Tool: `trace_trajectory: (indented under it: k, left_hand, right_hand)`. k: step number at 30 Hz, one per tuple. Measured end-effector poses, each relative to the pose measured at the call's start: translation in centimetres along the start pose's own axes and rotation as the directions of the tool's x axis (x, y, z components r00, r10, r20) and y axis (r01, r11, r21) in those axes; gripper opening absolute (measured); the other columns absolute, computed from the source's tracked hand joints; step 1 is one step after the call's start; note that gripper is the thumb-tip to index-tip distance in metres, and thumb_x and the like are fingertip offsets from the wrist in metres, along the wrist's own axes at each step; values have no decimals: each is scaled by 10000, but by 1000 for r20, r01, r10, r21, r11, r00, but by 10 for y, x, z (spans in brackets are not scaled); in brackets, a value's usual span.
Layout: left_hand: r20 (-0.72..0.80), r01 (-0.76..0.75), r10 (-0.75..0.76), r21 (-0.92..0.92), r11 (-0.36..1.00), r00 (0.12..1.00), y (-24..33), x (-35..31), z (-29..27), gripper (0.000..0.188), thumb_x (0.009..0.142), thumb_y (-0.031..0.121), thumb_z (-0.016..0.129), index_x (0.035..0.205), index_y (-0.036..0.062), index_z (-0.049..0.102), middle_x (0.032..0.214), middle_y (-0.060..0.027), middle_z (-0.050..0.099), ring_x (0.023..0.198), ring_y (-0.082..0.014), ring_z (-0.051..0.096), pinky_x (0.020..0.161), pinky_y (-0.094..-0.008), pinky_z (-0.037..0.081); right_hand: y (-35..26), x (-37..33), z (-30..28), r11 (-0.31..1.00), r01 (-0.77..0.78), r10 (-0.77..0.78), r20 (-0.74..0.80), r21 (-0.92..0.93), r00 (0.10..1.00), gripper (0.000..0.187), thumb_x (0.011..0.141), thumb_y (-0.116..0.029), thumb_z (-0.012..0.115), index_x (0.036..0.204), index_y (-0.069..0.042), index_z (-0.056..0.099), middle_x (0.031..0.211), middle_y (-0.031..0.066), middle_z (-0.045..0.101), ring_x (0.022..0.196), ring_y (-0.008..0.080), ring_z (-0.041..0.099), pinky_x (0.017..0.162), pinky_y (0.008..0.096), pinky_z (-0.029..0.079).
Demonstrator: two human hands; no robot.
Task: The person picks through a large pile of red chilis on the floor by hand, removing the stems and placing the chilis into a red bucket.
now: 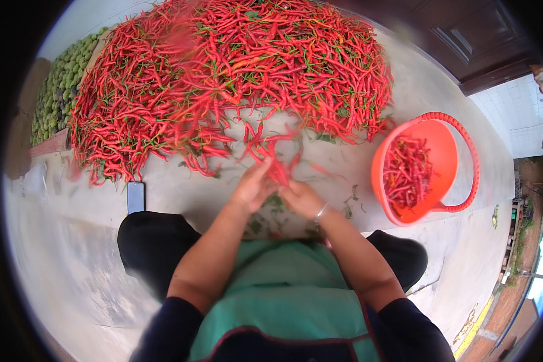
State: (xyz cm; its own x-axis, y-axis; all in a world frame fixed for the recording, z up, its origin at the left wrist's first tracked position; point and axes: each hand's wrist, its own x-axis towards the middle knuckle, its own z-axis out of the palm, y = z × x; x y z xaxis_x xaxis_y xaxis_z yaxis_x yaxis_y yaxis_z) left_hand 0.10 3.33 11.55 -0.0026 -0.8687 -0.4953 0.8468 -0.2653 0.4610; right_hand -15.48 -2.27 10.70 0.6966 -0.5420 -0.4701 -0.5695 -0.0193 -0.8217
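Long red chili peppers with green stems lie in a large pile (295, 66) on the floor in front of me. My left hand (253, 188) and my right hand (301, 198) meet over the near edge of the pile. Between them is a small bunch of red chili peppers (279, 171), blurred by motion. Fingers of both hands are closed about these peppers. To the right stands a red plastic basket (445, 158) with a looped handle, part-filled with chili peppers (406, 172). A thin bracelet (321, 211) circles my right wrist.
A phone (136, 198) lies on the floor by my left knee. Green round produce (60, 84) is heaped at the far left. Loose leaves and stems (351, 199) litter the concrete floor (78, 241). A dark door (458, 39) is at the upper right.
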Motion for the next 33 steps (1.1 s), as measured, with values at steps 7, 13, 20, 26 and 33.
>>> trace_trajectory:
  k: [7, 13, 20, 26, 33]
  left_hand:
    - [18, -135, 135, 275, 952, 991, -5, -18, 19, 246, 918, 181, 495, 1095, 11, 507, 873, -75, 578, 810, -180, 583, 749, -323, 492]
    - [174, -4, -61, 353, 936, 983, 1, -51, 44, 251, 873, 185, 467, 1054, 17, 511, 806, -72, 554, 667, -179, 552, 624, -297, 457]
    - [183, -260, 194, 483, 836, 964, 33, -62, 92, 204, 829, 5, 527, 1032, 6, 508, 838, -68, 574, 634, -125, 524, 568, -265, 439]
    - [144, -129, 86, 322, 938, 986, 45, -58, 91, 359, 857, 69, 495, 1204, -4, 436, 1019, -159, 600, 819, -195, 606, 707, -318, 511]
    - [89, -1, -31, 337, 941, 996, 19, -55, 74, 403, 878, 128, 516, 1260, 50, 413, 1077, -113, 581, 961, -229, 596, 834, -392, 509]
  right_hand:
    - [-25, -43, -11, 969, 228, -204, -210, 97, 956, 237, 867, -155, 511, 1078, -51, 539, 844, 97, 601, 769, 162, 589, 703, 300, 479]
    - [-51, -44, -38, 873, 420, -483, -312, -250, 818, 284, 775, -54, 577, 1059, -50, 566, 1060, 141, 567, 885, 243, 589, 807, 318, 462]
    - [-100, -60, -89, 898, 397, -435, -508, -187, 744, 208, 753, -52, 600, 961, -56, 605, 817, 87, 619, 744, 228, 604, 671, 300, 470]
    - [-98, -72, -94, 717, 609, -693, -446, -339, 567, 308, 722, 102, 476, 970, -34, 596, 1043, 102, 578, 886, 214, 592, 747, 292, 474]
    - [-60, -58, -38, 820, 569, -513, -506, -51, 693, 175, 791, -19, 515, 930, -18, 620, 987, 109, 590, 827, 211, 592, 723, 280, 477]
